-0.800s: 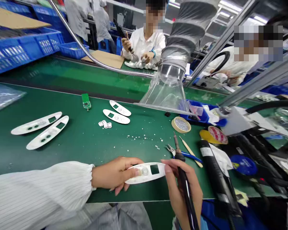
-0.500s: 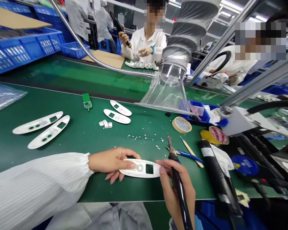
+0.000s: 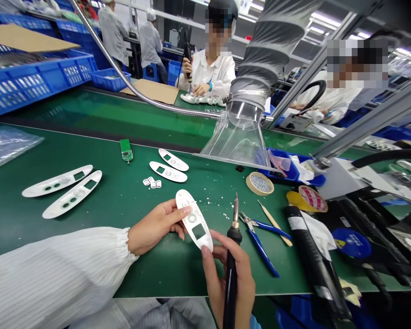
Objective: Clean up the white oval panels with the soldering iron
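Between both hands a white oval plastic cover (image 3: 192,218) with a square window is held at a slant above the green table. My left hand (image 3: 159,225) pinches its upper part, thumb on the face. My right hand (image 3: 231,274) grips a soldering iron (image 3: 231,265), tip pointing up, while its thumb and forefinger also touch the cover's lower end. Two similar covers (image 3: 168,171) lie just beyond, beside small white button pieces (image 3: 152,182). Farther left rest two more covers (image 3: 71,194). A green circuit board (image 3: 126,150) lies near the table's far edge.
Blue-handled cutters (image 3: 260,242) and a wooden-handled pick (image 3: 276,224) lie right of the iron. A round dish of grey pellets (image 3: 259,183) sits behind them, below a clear extraction hood (image 3: 238,141). White crumbs dot the table. A co-worker (image 3: 208,68) sits opposite.
The cover has turned from nearly level to steeply slanted, its left end swinging up and away. My right hand and the iron have shifted left, uncovering more of the cutters.
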`<state>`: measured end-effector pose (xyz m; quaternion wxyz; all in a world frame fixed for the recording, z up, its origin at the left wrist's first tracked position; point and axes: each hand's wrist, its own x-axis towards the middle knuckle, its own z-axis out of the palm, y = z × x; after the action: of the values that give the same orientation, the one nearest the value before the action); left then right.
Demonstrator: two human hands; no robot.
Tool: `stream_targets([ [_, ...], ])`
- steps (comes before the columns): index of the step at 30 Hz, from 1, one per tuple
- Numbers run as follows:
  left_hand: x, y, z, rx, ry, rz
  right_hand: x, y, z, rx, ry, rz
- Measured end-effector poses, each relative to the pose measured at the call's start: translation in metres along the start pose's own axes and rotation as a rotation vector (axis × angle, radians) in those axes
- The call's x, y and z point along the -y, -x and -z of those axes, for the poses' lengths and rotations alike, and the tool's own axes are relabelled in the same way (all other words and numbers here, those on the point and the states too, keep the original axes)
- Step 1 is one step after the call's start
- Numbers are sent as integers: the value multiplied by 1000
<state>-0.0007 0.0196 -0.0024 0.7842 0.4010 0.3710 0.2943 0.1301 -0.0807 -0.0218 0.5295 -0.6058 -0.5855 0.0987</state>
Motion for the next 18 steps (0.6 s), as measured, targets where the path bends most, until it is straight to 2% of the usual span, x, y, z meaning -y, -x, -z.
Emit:
stream_targets([
  [2, 3, -1, -1, -54, 46, -7, 4, 4, -4, 15, -5, 10],
  [7, 2, -2, -1, -132, 130, 83, 7, 8, -6, 64, -13, 21],
  [12, -1, 0, 3, -103, 168, 118, 0, -4, 8, 77, 20, 46],
  [18, -2, 0, 4, -84, 86, 126, -5, -10, 18, 27, -21, -43],
])
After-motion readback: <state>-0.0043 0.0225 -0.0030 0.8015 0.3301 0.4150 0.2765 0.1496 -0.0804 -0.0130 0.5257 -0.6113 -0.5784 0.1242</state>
